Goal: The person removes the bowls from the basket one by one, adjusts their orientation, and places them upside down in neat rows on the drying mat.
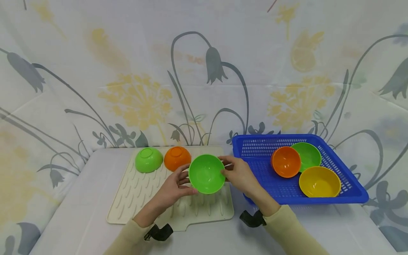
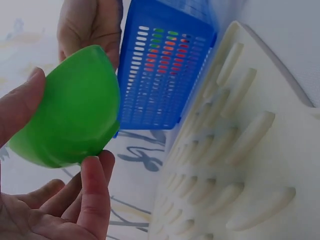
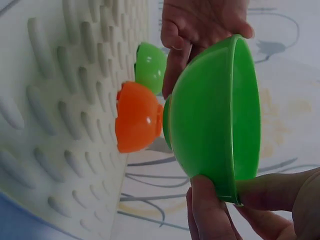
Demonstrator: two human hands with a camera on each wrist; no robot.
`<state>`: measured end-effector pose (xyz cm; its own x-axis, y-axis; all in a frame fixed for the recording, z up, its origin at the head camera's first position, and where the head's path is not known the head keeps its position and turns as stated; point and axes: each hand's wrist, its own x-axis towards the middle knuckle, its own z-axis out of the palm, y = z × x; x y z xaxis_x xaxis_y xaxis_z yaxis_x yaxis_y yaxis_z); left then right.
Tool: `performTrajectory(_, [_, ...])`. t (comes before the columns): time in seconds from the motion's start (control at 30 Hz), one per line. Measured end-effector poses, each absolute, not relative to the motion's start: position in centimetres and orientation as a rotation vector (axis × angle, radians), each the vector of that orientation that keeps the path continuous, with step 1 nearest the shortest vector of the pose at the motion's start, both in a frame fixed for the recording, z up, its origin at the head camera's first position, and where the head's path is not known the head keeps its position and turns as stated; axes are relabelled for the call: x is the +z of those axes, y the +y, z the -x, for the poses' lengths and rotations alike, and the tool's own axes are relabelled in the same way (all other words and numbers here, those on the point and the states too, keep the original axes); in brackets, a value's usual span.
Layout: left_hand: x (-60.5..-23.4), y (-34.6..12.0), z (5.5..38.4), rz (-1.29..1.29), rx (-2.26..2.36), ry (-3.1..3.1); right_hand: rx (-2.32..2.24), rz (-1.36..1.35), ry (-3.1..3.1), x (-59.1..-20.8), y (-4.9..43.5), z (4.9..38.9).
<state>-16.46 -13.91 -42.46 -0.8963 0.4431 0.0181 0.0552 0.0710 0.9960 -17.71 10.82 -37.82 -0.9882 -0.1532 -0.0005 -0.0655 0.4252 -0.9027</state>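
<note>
"Sleeves (image 1: 293,232) are looming nearest me. Fingers?"
"Left hand (image 1: 169,191) is cradling, right hand (image 1: 241,174) is pinching the bowl (image 1: 207,174) above the rack (image 1: 127,209); I'm judging a slackening pinch could be dropping it."

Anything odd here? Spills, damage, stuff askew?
Nothing stands out. The held green bowl, between left hand and right hand, shows no visible damage. On the cream tray, another green bowl and an orange bowl sit upside down, neatly side by side. The blue basket looks intact; no spills visible.
</note>
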Motion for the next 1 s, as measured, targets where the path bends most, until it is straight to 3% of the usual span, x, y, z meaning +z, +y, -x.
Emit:
performTrajectory(0.4, [-42.4,-14.5,16.6,-0.493,1.925,2.058,-1.788,0.22,2.493,-38.4,10.7,17.5])
performTrajectory(1.0, [-41.5,-15.5,16.0,-0.827,1.668,2.515,-1.638,0.359,2.261,-37.2,11.8,17.5])
